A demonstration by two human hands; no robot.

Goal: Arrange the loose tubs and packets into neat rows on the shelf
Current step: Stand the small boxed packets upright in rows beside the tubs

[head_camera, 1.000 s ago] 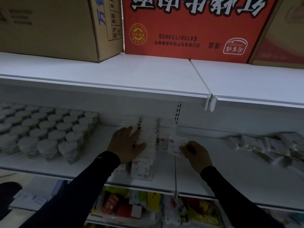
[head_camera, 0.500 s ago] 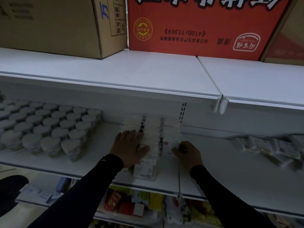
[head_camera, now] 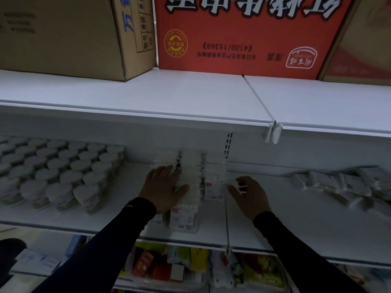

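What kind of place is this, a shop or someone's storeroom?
Most likely a shop aisle: white display shelves hold rows of identical tubs, stock cartons sit on top, and colourful packaged goods fill the shelf below.

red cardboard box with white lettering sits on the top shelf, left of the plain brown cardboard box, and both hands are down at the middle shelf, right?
Not quite. The head view shows the red cardboard box with white lettering on the top shelf to the right of the plain brown cardboard box, not left of it. The rest holds: the left hand and right hand are both down at the white middle shelf.
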